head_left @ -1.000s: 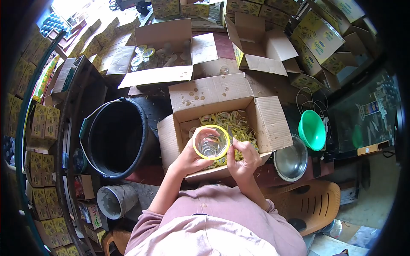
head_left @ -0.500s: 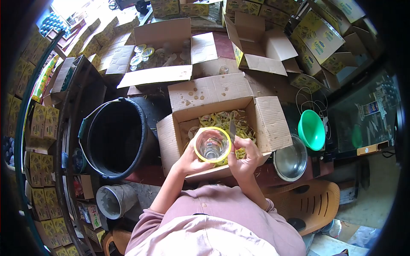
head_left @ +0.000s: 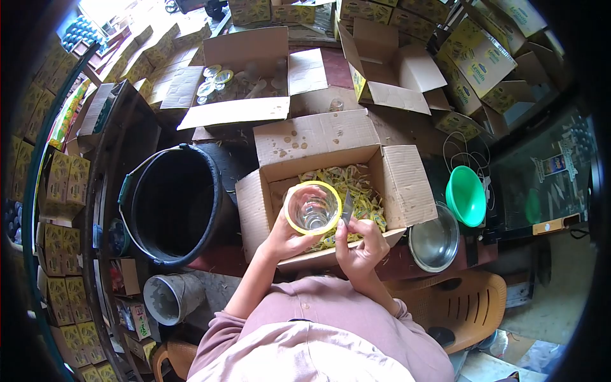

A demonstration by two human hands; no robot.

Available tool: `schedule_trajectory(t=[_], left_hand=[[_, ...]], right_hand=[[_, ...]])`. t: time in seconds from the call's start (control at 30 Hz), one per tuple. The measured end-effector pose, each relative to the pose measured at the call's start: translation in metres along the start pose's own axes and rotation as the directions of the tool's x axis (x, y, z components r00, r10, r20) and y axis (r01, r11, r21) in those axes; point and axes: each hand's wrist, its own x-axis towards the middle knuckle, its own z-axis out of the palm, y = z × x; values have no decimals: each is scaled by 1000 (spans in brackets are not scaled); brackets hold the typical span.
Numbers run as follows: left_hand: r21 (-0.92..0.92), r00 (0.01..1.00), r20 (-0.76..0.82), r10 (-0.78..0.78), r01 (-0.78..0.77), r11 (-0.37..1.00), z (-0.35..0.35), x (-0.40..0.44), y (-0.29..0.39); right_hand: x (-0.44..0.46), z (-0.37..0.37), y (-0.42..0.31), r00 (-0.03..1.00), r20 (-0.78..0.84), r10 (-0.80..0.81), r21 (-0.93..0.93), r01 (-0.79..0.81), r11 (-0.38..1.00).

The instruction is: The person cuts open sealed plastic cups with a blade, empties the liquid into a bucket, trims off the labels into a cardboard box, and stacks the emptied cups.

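My left hand point(head_left: 278, 238) is wrapped around a clear jar point(head_left: 314, 213) with a yellow rim. The jar's mouth is tipped up toward me. In my right hand point(head_left: 364, 248) is a knife, pinched between thumb and fingers, its grey blade point(head_left: 347, 205) pointing up just beside the rim's right side. Whether the blade touches the rim, I cannot tell. Both hands are over the near side of an open cardboard box point(head_left: 316, 135), which holds many yellow-green strips point(head_left: 365, 195).
To the left stands a large black bucket point(head_left: 219, 210), with a grey bucket point(head_left: 191, 294) below it. A green bowl point(head_left: 468, 196) and a metal bowl point(head_left: 433, 245) sit at right. Farther back, one open carton point(head_left: 245, 51) contains jars and yellow lids; another carton point(head_left: 400, 95) stands beside it.
The jar has shifted slightly left and up in my left hand. My right hand has moved a little down and away from the rim, showing more of the blade.
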Motion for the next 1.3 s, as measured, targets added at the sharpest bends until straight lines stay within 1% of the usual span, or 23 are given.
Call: schedule_trajectory(t=[0.1,0.2,0.3,0.4,0.5,0.6,0.67,0.7,0.8,0.83,0.93,1.03,1.13,1.23,1.3], left_hand=[[49,1000,1,8,-8,999,2,0,3],[14,998,34,-45,44,999,2,-3,1],[66,996,56,-67,63,996,1,-5,1],[150,987,134,-87,66,986,-4,-3,5],[131,986,130,-101,83,988,0,-2,8],[109,994,89,-62,52,993,2,0,8],[84,999,27,-47,44,996,5,1,9],[71,999,-4,-40,40,997,6,1,9],[139,999,-45,15,-9,990,5,0,5],[165,999,-40,22,-15,986,5,0,5],[196,999,-37,33,-25,980,5,0,6],[224,999,-25,37,-30,974,6,1,9],[191,999,-20,27,-23,981,7,0,7],[222,1000,-22,17,-12,975,8,-1,7],[264,999,3,34,-34,964,8,-2,7]], right_hand=[[1,2,2,999,-1,-48,-22,48,999],[1,1,2,998,-7,-64,-57,63,996],[3,-2,2,998,10,-54,-85,55,995],[6,-3,5,998,18,-52,-70,53,996],[9,-4,7,1000,17,-26,-63,27,998],[9,-5,8,1000,-14,21,-55,-21,998],[7,-6,8,998,-43,48,-49,-50,998],[6,-7,7,998,-52,25,-61,-29,998],[0,-5,8,994,-68,-83,-66,78,995],[-2,-4,8,992,-65,-112,-76,107,991],[-2,0,7,993,-38,-110,-69,107,992],[-2,3,7,996,-26,-81,-69,79,994],[-1,3,7,997,-22,-74,-71,72,995],[0,4,6,997,-27,-74,-80,72,994],[0,3,7,998,-32,-60,-83,57,995]])
